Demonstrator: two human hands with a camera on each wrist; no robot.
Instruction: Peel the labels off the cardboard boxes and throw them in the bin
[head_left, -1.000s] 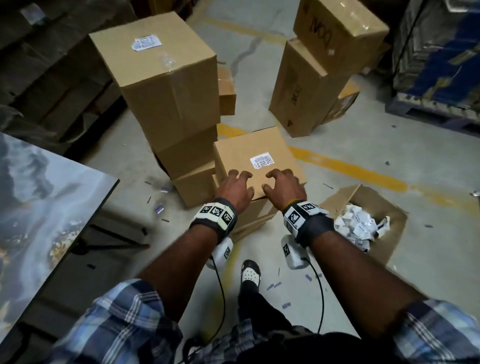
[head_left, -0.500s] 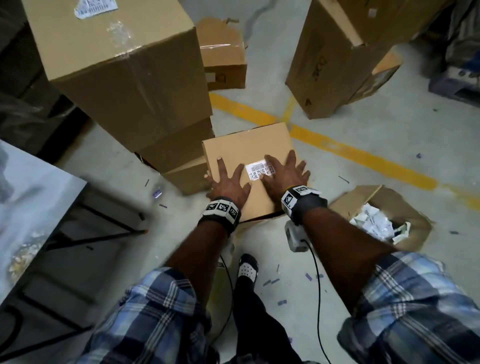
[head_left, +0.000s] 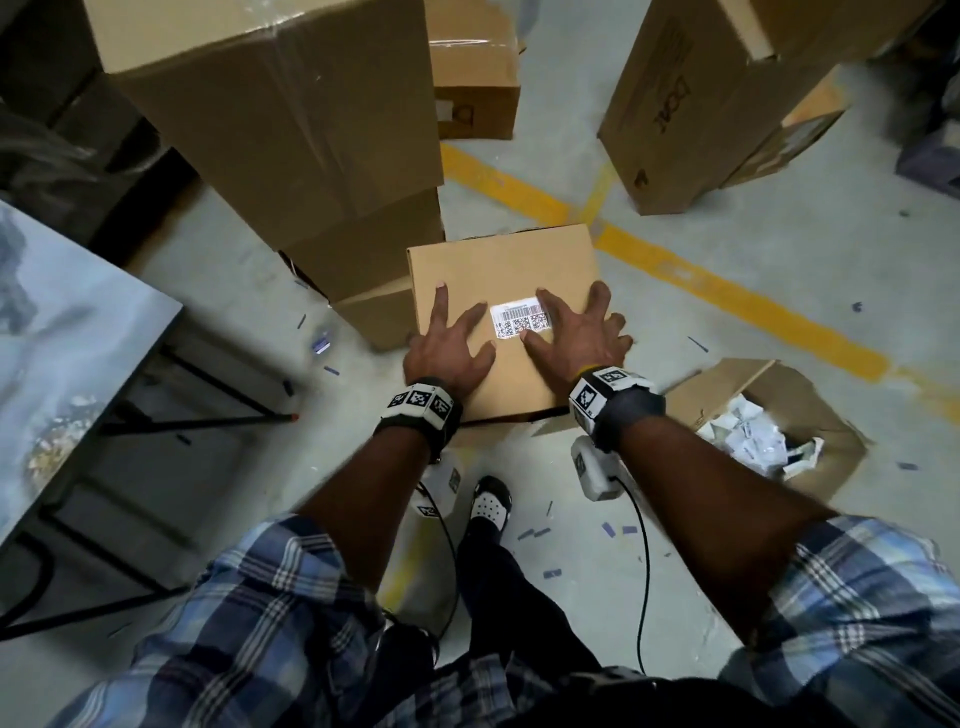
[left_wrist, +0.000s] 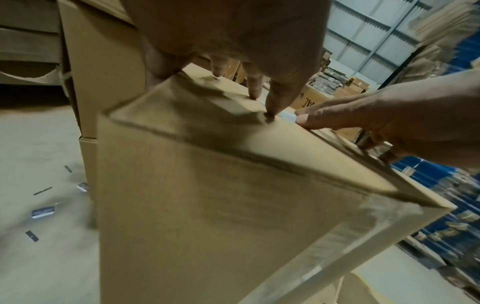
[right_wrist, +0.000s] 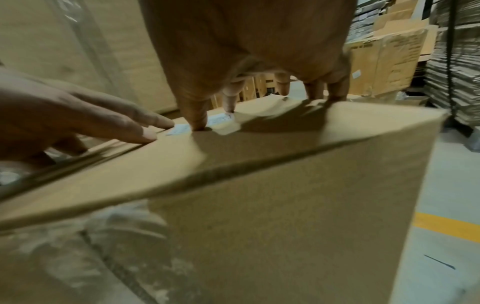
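Both hands flat on top of box (head_left: 498, 270), fingers spread and straight, holding nothing. Left hand (head_left: 451, 349) on near-left part of top, fingertips touching cardboard just left of label (head_left: 520, 321). Right hand (head_left: 574, 335) on near-right part, index finger along label's right end, thumb just below its near edge. Label still stuck flat, white with barcode row above square codes, between the two hands, roughly mid-top. No corner visibly lifted; wrist views too blurred to confirm.

Left wrist view: left fingertips (left_wrist: 270, 115) pressed on top face, right hand (left_wrist: 389, 115) reaching in from right, label a pale sliver between them. Right wrist view: right thumb (right_wrist: 196, 121) planted on label (right_wrist: 182, 128), left hand (right_wrist: 85, 119) coming in from left with fingertips at label edge.

Box on floor (head_left: 753, 332), touching stack of bigger boxes (head_left: 291, 130) at its left. Bin (head_left: 810, 395), an open carton on floor, just right of right wrist, holding crumpled white labels (head_left: 748, 441). Yellow line (head_left: 727, 291) on floor behind box. More boxes (head_left: 691, 104) far right, well apart. Tabletop (head_left: 67, 338) at left edge. Small scraps scattered on floor near foot.
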